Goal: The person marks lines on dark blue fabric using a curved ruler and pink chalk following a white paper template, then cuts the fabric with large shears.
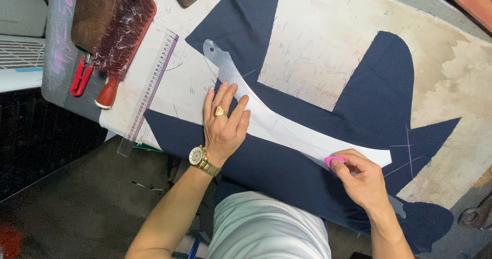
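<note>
Left hand [224, 123] lies flat, fingers spread, palm down on the curve template [287, 126], pinning it to the navy fabric [287, 172]. Grip apart, nothing clamped, just pressing. Ring on one finger, gold watch [197, 156] on the wrist.

Right hand [361, 179] pinches a pink chalk [334, 161] between thumb and fingertips, grip together on it. Chalk tip touches the fabric right at the lower edge of the template, near its wide right end.

Template is translucent white, long and curved; narrow end with a hole points up-left, wide end sits to the right by the right hand. It runs diagonally over the fabric, between both hands.

Fabric is a cut dark-blue piece spread flat on the tabletop [461, 74], with a rectangular notch at the top showing the pale, stained, chalk-marked surface beneath. Faint chalk lines on the fabric right of the chalk. Fabric's near edge hangs off the tabletop against the person's white shirt [266, 228].

Clear ruler [148, 92] lies slantwise left of the left hand, well apart from it, one end over the tabletop edge. Brush [123, 31] with dark bristles and a red handle lies top left, red-handled snips [81, 77] just beside it.
</note>
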